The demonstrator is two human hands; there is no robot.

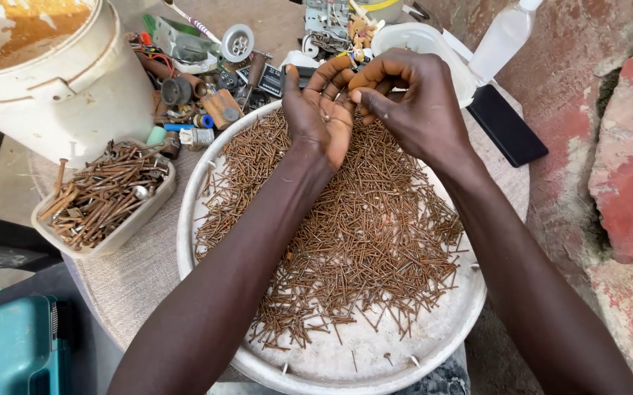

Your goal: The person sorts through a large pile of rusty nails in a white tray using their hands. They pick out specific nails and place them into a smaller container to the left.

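Two bare forearms, entering from bottom edge of frame, narrowing to wrists near upper centre. No sleeves, gloves, watch, rings or bands visible. Left hand (321, 117) and right hand (404, 95) both bare. Nails short, unpainted. Faint rusty dust on left palm. Upper arms and rest of body out of frame.
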